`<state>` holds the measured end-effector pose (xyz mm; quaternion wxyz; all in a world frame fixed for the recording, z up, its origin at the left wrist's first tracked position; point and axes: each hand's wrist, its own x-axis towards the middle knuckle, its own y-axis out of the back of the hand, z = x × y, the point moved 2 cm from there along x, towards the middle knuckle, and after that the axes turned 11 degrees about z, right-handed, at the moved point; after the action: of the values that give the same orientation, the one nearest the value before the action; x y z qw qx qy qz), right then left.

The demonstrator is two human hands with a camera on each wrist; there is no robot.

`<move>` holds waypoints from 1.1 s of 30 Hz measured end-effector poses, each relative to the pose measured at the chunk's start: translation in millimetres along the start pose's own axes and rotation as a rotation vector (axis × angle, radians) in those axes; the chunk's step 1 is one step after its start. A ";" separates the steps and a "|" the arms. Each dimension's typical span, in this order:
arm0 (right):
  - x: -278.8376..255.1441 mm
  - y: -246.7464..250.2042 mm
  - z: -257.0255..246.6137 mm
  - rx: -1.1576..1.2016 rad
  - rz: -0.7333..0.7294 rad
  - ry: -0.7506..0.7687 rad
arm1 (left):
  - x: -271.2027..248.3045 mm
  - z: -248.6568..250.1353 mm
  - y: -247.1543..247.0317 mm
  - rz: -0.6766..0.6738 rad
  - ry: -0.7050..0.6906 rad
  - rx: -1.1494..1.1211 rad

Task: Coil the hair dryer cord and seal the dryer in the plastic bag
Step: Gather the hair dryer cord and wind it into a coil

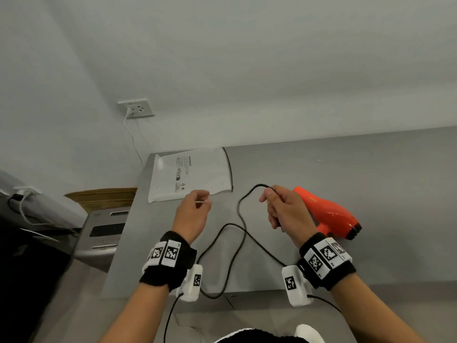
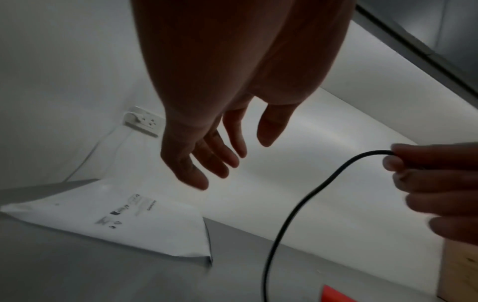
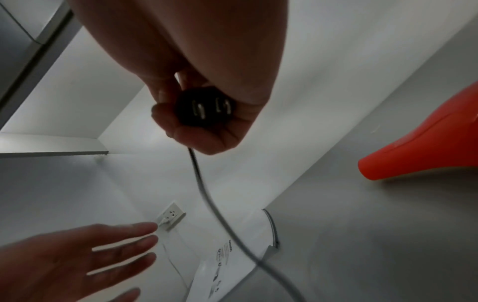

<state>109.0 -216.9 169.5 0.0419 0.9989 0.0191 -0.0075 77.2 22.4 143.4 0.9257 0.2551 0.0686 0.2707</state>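
Cord uncoiled on grey worktop (image 1: 371, 184).
Right hand (image 1: 284, 209) gripping plug (image 3: 205, 106) and cord (image 1: 230, 246); left hand (image 1: 194, 211) empty, fingers relaxed.

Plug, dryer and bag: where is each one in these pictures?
plug (image 3: 205, 107), right wrist view, on its black face between the prongs
dryer (image 1: 329, 214), head view, on the orange body
bag (image 1: 197, 174), head view, on its white middle

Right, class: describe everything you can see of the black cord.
The cord is thin, black and rubbery-looking, still uncoiled. It lies in loose crossing loops on the grey table, one loop hanging over the near edge. The right hand grips its plug, two metal prongs showing. The left hand is clear of it.
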 end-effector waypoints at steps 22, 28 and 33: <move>16.4 43.0 131.1 -1.022 -0.088 0.221 | -72.8 -89.8 -118.5 -0.561 -0.064 0.804; -34.4 20.3 161.9 -1.469 -0.470 0.186 | -54.2 -78.5 -112.9 -0.500 -0.023 0.537; -15.8 11.8 128.1 -1.328 -0.441 0.124 | -79.5 -51.8 -107.4 -0.634 0.201 0.113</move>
<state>91.9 -240.0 43.2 0.6395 0.7334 0.2240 0.0543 46.5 -75.4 43.2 0.9368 0.2440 0.2505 -0.0111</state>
